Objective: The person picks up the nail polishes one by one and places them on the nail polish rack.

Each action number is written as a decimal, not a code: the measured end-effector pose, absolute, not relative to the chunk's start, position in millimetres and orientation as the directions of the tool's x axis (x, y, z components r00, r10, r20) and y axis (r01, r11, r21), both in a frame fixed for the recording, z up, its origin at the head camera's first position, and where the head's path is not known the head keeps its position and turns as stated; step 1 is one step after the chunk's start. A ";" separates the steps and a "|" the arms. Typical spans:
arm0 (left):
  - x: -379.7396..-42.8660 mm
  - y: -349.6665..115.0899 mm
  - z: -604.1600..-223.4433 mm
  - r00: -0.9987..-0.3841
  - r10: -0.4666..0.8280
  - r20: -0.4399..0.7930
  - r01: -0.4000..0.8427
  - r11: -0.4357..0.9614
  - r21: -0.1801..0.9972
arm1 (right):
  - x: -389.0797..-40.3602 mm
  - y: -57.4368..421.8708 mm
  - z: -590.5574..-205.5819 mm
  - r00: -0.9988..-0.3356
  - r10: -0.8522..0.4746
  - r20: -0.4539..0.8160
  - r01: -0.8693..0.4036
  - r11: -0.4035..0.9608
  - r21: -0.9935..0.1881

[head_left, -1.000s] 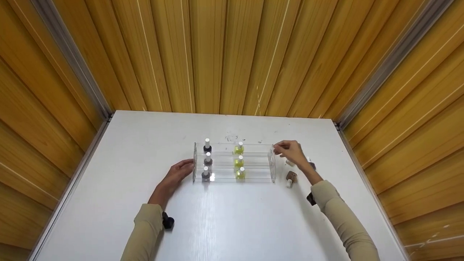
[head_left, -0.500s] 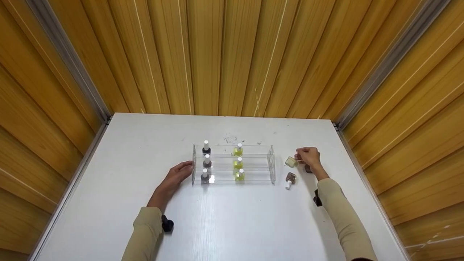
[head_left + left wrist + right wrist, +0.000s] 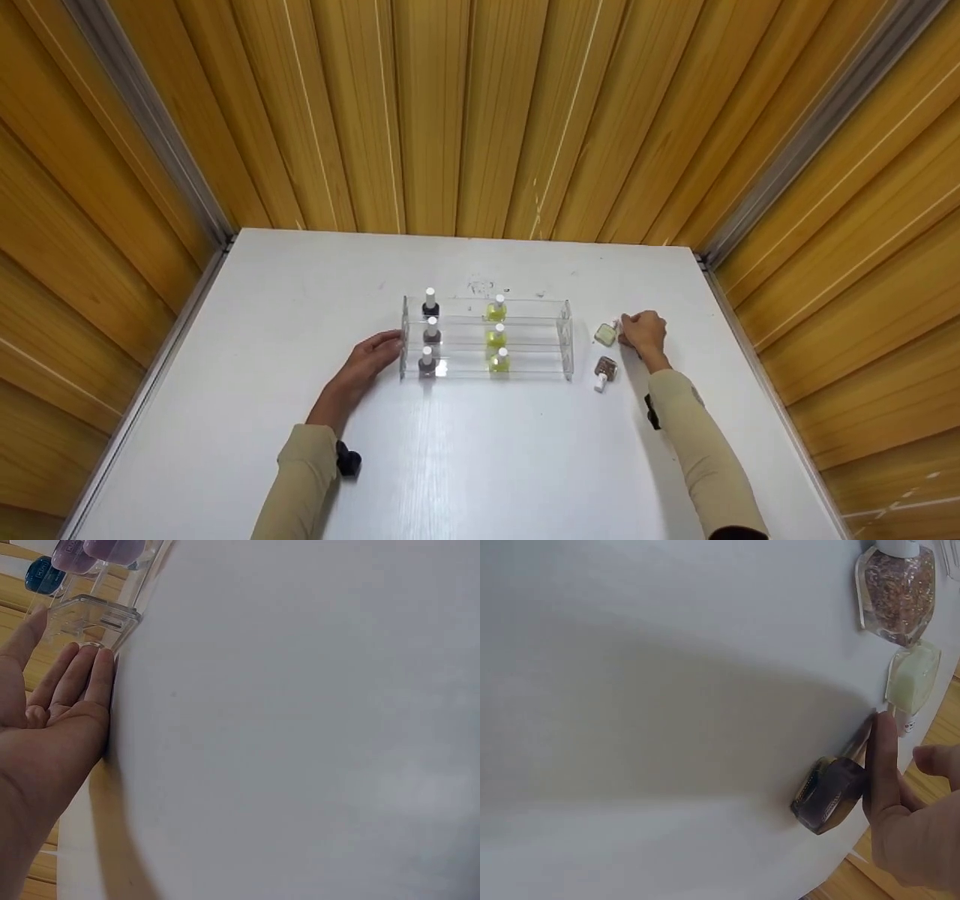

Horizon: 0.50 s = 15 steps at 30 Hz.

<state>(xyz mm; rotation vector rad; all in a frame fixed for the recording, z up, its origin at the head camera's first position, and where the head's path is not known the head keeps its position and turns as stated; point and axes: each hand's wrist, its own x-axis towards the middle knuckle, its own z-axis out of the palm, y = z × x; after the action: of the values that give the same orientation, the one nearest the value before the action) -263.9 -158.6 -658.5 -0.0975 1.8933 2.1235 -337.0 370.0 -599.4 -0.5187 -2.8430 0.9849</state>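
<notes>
A clear tiered rack carries a column of dark to mauve nail polish bottles at its left and yellow nail polish bottles right of its middle. My left hand rests its straight fingers against the rack's left end panel. Right of the rack, my right hand is at the white cap of a pale green nail polish bottle, thumb apart from the forefinger. A dark nail polish bottle lies beside those fingers; the head view hides it under the hand.
A brown glitter nail polish bottle lies nearer me than the pale green one. The white table ends at wood-look walls behind and at both sides.
My right hand has left the rack's right end and moved right to the lying bottles, reaching the pale green one's cap. The left hand stays at the rack.
</notes>
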 end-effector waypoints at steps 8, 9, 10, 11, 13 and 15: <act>-267.4 -155.9 -655.5 -0.954 0.164 -0.252 -0.268 -0.087 0.959 | -347.1 363.3 -601.2 -0.934 0.354 -0.050 0.318 0.757 -0.572; -266.9 -156.2 -655.6 -0.954 0.165 -0.251 -0.267 -0.087 0.960 | -347.5 362.0 -601.2 -0.936 0.346 -0.064 0.318 0.755 -0.574; -266.4 -156.3 -655.7 -0.954 0.166 -0.249 -0.266 -0.089 0.960 | -347.9 361.0 -601.3 -0.938 0.340 -0.071 0.317 0.754 -0.575; -265.9 -156.5 -655.9 -0.954 0.172 -0.244 -0.262 -0.089 0.961 | -347.8 359.8 -601.0 -0.938 0.338 -0.074 0.316 0.751 -0.581; -264.6 -157.0 -656.1 -0.954 0.172 -0.246 -0.262 -0.077 0.962 | -347.2 358.2 -600.2 -0.940 0.332 -0.081 0.313 0.742 -0.592; -263.3 -157.7 -656.2 -0.954 0.173 -0.245 -0.261 -0.072 0.963 | -346.7 357.6 -599.1 -0.939 0.333 -0.089 0.316 0.731 -0.605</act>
<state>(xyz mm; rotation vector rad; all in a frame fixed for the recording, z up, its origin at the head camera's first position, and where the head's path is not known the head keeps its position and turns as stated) -263.3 -157.7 -656.2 -0.0945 1.9120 2.1030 -346.7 357.6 -599.1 -0.5440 -2.8983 1.0054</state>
